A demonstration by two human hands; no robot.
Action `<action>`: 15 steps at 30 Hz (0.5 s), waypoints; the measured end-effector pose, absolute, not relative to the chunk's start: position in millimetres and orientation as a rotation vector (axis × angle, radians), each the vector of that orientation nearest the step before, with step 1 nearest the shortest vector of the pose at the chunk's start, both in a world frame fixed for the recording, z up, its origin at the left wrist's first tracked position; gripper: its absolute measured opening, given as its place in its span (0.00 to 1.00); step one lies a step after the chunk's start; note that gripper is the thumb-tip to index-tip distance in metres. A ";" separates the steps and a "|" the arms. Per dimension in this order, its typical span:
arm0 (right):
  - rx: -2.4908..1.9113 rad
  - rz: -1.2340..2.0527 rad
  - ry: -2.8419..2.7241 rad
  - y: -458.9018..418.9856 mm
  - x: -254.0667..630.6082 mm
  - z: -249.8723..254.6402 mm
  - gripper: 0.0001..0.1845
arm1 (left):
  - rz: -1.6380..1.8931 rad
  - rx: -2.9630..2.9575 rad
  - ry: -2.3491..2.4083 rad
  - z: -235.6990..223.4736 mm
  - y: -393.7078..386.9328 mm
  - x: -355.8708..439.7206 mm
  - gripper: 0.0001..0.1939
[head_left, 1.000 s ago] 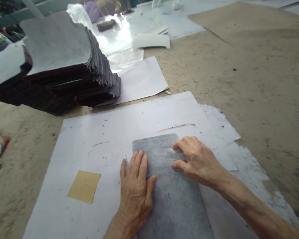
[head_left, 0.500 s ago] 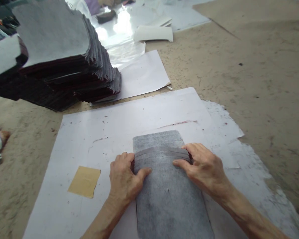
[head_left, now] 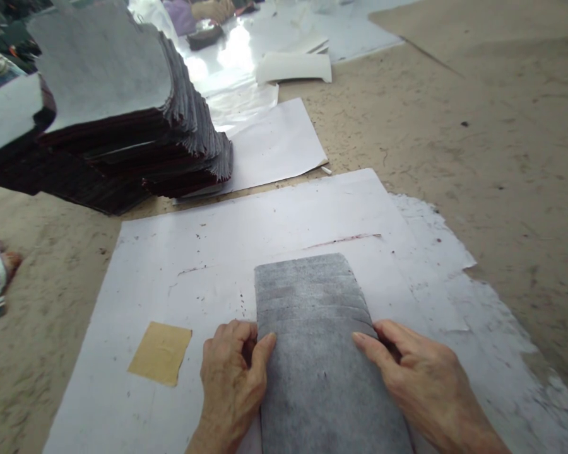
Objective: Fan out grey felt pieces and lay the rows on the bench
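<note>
A small stack of grey felt-like pieces (head_left: 312, 315) lies fanned out on a white paper sheet (head_left: 218, 252), several staggered edges showing at its far end. My left hand (head_left: 231, 378) pinches the left edge of the grey stack, fingers curled under it and thumb on top. My right hand (head_left: 421, 378) grips the right edge the same way, thumb pressed on the top piece.
A tall pile of grey and dark red pieces (head_left: 118, 113) stands at the back left. A tan square patch (head_left: 161, 353) lies on the paper left of my hands. White sheets (head_left: 274, 139) and a folded white piece (head_left: 293, 66) lie further back. Another person's hand (head_left: 213, 9) shows far off.
Both hands slid toward me along the stack's edges. The left hand went from flat on top to a pinch. More staggered layers now show at the stack's far end.
</note>
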State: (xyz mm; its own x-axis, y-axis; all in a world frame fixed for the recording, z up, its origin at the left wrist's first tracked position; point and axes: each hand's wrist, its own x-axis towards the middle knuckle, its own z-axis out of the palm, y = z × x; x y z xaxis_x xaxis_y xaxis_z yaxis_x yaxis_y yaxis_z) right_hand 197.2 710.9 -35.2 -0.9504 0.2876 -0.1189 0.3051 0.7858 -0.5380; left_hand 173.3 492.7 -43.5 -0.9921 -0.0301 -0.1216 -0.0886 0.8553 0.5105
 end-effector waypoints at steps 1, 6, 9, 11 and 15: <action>0.511 -0.898 2.943 709.4 196.5 -36.4 0.21 | 0.818 -0.099 2.918 -43.1 493.1 172.1 0.14; 0.551 -0.936 2.970 708.0 194.0 -38.9 0.21 | 0.932 -0.123 2.836 -42.0 493.1 166.4 0.16; 0.521 -0.945 2.975 709.4 195.0 -38.0 0.20 | 1.044 -0.139 2.741 -41.6 491.0 164.1 0.17; 0.503 -0.935 2.968 710.0 195.6 -37.6 0.20 | 1.107 -0.147 2.676 -41.6 488.9 163.4 0.18; 0.465 -0.940 2.959 710.7 195.7 -36.7 0.20 | 1.192 -0.143 2.591 -43.0 484.5 163.2 0.17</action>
